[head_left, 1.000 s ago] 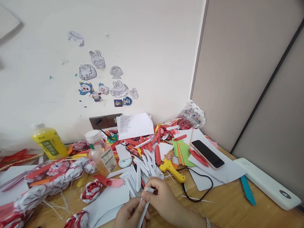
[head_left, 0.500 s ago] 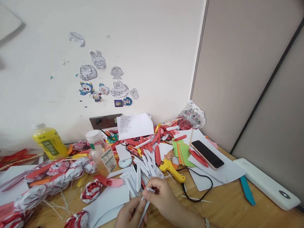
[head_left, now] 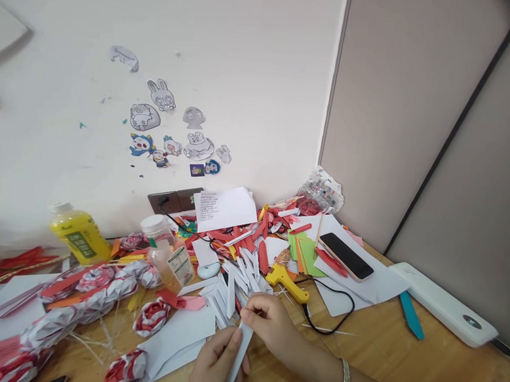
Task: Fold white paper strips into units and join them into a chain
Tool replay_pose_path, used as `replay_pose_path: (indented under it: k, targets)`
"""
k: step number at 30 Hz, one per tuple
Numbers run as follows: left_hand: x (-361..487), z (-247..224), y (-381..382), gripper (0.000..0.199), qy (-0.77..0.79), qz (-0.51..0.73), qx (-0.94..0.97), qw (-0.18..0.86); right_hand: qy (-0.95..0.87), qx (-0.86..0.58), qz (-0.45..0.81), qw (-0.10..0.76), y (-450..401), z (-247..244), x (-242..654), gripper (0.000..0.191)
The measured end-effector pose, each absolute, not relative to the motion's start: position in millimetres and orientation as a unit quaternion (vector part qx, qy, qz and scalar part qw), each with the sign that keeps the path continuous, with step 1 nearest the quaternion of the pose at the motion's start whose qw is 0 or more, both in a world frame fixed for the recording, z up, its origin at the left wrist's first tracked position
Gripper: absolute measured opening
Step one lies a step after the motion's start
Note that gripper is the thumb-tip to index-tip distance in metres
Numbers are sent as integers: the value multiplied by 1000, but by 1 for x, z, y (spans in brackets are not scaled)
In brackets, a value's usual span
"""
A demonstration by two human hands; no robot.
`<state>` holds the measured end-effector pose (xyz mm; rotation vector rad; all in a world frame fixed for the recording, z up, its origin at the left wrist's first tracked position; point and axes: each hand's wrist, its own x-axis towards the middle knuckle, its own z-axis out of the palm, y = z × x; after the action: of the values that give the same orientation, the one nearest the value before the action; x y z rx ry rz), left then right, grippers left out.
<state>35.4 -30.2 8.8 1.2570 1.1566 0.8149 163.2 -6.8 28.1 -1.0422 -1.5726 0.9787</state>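
Inspected: one white strip (head_left: 241, 351), held nearer to me than the glue gun (head_left: 286, 280) and to its left. My left grip (head_left: 215, 359) is narrow on it, thumb laid along the strip; my right grip (head_left: 271, 325) pinches the far end between thumb and forefinger. The near end passes out of view, so its condition is not certified. Principal risk, in my judgement: a skewed or bent strip, should my two pinches pull out of line, since the paper is slim and offers little to hold. Second: a creased or torn tip, if my right fingers press too hard. Third: confusion of stock. The white pile (head_left: 243, 274) lies immediately left of the glue gun, just past my right knuckles, and a dropped strip would be hard to single out there. Fourth: the cord (head_left: 327, 333) loops over the bench (head_left: 384, 335) to the near right of the glue gun, close to my right forearm; a careless sweep could snag it and drag the tool. Fifth: green paper (head_left: 312, 255) lies just right of the glue gun's far end. Whether that end is hot I cannot tell; if so, scorching is possible.
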Motion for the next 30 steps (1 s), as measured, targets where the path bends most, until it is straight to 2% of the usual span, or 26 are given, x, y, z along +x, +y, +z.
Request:
replay_pose_path:
  k: [5,11,30]
  targets:
    - [36,16,-34,42,486,371,506,608,-686,-422,359,472,-8,25,161,24]
    - [35,9,-27,45,485,364,507,613,-702,-437,326,458,-10,21,159,22]
    - [37,20,-32,37,494,375,506,599,-642,-462,354,499,-5,29,164,26]
